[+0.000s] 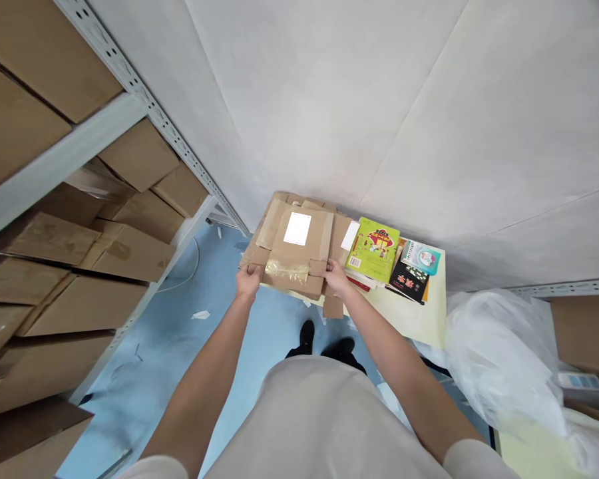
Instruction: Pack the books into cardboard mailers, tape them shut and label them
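A stack of flattened cardboard boxes (299, 249) lies on the left end of a pale yellow table (414, 313); the top piece bears a white label and clear tape. My left hand (248, 281) grips the stack's near left edge, fingers curled over it. At the near right edge, my right hand (337, 276) pinches the cardboard. Both arms reach forward from my white shirt.
Beside the cardboard lie a green book (374, 251), a black book (408, 279) and a teal booklet (422, 257). A metal shelf rack (130, 86) full of cardboard boxes stands at the left. A white plastic bag (499, 359) sits at the right. White wall behind, blue floor below.
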`<state>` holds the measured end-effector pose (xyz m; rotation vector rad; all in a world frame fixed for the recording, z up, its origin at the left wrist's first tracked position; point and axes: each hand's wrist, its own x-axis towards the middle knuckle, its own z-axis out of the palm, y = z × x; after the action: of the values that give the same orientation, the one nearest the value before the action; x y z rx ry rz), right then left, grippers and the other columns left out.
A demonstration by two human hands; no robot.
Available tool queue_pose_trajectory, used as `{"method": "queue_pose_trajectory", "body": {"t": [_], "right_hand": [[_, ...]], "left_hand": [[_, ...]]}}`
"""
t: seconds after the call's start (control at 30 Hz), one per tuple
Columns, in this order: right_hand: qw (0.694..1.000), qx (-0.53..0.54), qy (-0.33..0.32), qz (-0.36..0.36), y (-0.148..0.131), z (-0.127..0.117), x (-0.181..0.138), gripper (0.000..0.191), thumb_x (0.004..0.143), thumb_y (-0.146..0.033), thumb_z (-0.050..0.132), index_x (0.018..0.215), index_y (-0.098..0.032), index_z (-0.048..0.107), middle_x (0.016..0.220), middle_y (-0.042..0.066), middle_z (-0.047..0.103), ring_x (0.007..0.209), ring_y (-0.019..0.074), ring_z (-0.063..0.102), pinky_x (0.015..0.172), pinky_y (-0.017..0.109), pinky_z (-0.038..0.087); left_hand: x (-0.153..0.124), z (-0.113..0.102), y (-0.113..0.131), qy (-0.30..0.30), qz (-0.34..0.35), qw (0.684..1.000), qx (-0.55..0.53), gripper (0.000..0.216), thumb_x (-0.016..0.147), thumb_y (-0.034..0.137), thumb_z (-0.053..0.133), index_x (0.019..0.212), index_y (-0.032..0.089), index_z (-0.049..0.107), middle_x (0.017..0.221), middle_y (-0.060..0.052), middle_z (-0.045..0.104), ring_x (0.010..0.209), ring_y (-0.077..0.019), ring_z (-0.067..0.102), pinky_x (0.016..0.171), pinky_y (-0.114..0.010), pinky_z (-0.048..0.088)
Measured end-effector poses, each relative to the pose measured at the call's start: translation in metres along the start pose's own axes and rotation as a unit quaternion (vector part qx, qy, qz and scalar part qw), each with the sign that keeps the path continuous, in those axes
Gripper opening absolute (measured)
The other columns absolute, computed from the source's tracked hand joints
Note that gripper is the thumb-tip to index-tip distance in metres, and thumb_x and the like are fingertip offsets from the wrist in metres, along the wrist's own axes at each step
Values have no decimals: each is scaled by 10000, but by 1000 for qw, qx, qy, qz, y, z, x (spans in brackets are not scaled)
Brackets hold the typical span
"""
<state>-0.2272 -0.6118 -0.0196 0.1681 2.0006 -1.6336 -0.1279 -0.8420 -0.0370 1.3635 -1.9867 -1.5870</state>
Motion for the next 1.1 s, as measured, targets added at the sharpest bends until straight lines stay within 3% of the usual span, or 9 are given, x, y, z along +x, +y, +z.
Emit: {"method": "queue_pose_trajectory", "body": {"t": [0.2,0.33,0.47,0.6,0.7,0.83,0.93,1.0,1.1], "right_hand": [[999,-38,-13,-5,4,-14,-11,282,668,-134,645,949,-160,635,832,49,683,801,187,645,803,366,512],[997,-64,44,-28,8,-42,-13,449,674,-187,656,1119,-187,593,1039,73,648,975,201,602,897,380,469],[968,-125,147,-160,2,-80,-18,592,671,-293,691,1236,-198,543,1250,121,548,1161,259,507,1004,447,392],[954,-98,147,-242,-16,-125,-36,728,666,-384,727,1327,-220,468,1423,111,412,1340,269,339,1098,445,280],[957,-21,98,-273,-28,-157,-59,679,686,-460,715,1293,-248,498,1379,80,482,1340,244,358,1107,422,275],[955,79,59,-279,-27,-195,-106,465,708,-511,680,1066,-221,616,1063,57,677,1023,230,612,930,402,457],[947,101,126,-277,-11,-226,-159,344,744,-452,659,989,-214,616,918,23,694,854,195,637,795,345,504],[937,109,191,-272,5,-249,-202,277,779,-405,629,981,-217,608,893,12,688,819,177,632,748,309,503],[912,131,292,-257,35,-284,-267,199,804,-369,599,935,-219,606,894,10,684,819,172,626,748,297,495]], "left_hand": [[9,-32,17,-33,76,994,-67,356,607,359,646,882,133,641,735,-14,663,657,-136,596,621,-244,474],[22,-47,32,-109,82,985,-101,430,499,385,745,836,137,644,692,0,648,600,-115,570,600,-239,462],[22,-55,63,-216,77,970,-77,492,445,415,817,828,154,653,714,-6,662,593,-117,582,596,-245,477],[6,-49,110,-322,75,944,-15,509,432,431,847,829,167,668,695,-8,672,579,-128,594,580,-252,495],[-13,-31,143,-405,82,910,41,442,482,432,836,802,168,682,694,-26,684,599,-150,616,591,-273,517],[-50,11,172,-479,113,866,85,380,552,446,806,792,180,678,674,-29,676,607,-164,624,586,-285,531],[-92,54,191,-481,182,853,95,450,573,457,795,912,192,661,734,-35,681,625,-156,625,566,-264,523],[-129,84,204,-473,255,838,98,545,572,463,793,1022,202,631,907,-66,691,756,-178,647,612,-265,533],[-195,127,220,-500,345,787,104,584,632,509,738,1112,209,592,1167,-100,623,974,-224,619,735,-300,538]]}}
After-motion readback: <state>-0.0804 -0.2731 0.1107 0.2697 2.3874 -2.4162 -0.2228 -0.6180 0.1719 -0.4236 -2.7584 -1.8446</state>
